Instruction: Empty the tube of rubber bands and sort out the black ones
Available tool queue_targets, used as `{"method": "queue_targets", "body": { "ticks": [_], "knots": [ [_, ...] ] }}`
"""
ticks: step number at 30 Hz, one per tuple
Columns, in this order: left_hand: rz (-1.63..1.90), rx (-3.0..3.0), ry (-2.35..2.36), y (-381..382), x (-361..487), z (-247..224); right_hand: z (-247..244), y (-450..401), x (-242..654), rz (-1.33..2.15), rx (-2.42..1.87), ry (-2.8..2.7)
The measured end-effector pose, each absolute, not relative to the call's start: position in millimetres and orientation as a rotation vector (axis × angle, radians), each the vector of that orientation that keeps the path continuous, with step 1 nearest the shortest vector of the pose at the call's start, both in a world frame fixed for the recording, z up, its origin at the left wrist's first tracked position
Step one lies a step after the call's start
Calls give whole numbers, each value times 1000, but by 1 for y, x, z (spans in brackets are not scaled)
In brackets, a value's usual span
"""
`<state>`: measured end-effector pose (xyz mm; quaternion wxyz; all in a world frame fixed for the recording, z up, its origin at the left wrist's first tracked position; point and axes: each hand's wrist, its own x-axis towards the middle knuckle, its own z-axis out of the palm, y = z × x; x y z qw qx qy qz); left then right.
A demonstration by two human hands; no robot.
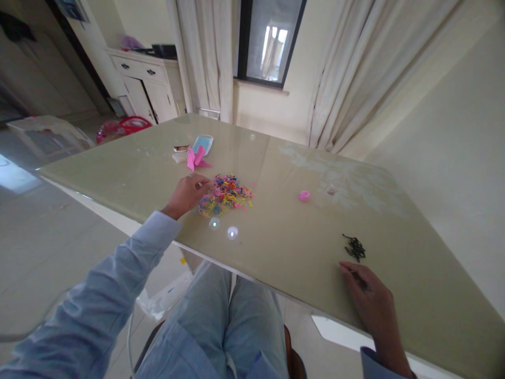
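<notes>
From my remote seat, I had the left hand (188, 193) at the left edge of the multicoloured heap of small bands (229, 193) on the desk (272, 242), its grip pinched together, though I couldn't tell whether it held a band. Well to the right of that heap, the right hand (371, 297) rested with its grip also drawn closed, just beside a tangle of black bands (355, 248), its contents unclear to me. A pink coil (303, 196) lay right of the heap, and pink folded paper (197, 158) and a blue face mask (203, 143) lay beyond it.

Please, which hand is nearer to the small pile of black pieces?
The right hand. It rests just on the near side of the black pile; the left hand is far across, beside the multicoloured pile.
</notes>
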<state>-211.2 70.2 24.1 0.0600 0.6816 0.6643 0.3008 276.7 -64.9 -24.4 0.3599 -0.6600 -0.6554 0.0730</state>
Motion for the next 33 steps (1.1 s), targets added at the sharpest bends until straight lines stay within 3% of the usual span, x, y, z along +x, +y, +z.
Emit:
{"method": "queue_targets", "body": {
  "ticks": [8, 17, 23, 27, 33],
  "knots": [
    [61, 2473, 2118, 74, -202, 41, -23, -65, 276, 207, -1733, -1669],
    [-89, 2798, 1906, 75, -199, 66, -25, -66, 277, 216, -1738, -1671],
    [144, 2644, 1860, 78, -208, 67, -21, -67, 275, 211, -1719, -1692],
    [648, 2289, 1768, 72, -203, 58, -22, -66, 275, 200, -1706, -1696],
    [1308, 1277, 1284, 21, -155, 56, -25, -66, 275, 212, -1708, -1667]
  ]
}}
